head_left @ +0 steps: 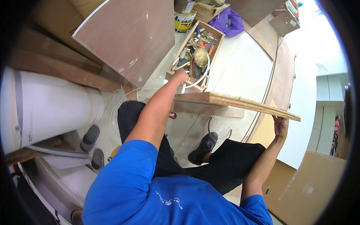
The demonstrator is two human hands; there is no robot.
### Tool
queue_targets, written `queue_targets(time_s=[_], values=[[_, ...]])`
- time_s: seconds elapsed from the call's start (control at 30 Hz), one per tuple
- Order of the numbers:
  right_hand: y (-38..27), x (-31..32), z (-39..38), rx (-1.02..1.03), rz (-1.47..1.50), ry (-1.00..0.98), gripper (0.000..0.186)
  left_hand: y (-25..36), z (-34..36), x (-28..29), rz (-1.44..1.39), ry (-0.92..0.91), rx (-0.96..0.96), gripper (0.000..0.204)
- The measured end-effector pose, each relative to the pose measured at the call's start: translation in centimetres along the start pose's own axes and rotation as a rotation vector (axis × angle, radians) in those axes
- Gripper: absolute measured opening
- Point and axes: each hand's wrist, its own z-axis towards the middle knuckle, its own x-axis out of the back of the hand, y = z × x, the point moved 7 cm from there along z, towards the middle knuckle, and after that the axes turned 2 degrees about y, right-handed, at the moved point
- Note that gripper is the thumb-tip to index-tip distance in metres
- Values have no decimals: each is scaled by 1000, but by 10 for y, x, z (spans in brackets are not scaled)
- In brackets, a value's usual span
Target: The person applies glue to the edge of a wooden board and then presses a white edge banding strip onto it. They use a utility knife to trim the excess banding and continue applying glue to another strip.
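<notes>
Board (251, 107) partly hides right hand (280, 127); grasp of left hand (182, 77) unclear

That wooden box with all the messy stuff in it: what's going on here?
A person in a blue shirt has the left hand at the near end of the wooden box; whether it holds anything is hard to tell. The right hand holds a long wooden board near its right end. Inside the box is a jumble, with a round gold-coloured thing on top.
</notes>
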Motion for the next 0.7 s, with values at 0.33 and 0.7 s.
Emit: queue_targets(time_s=[0.33, 0.7], values=[[-8, -20, 1, -36, 59, 85, 35, 34, 2, -52, 262, -165, -433, 34], [-9, -24, 6, -16, 66, 3, 35, 71, -2, -18, 168, -68, -590, 22]])
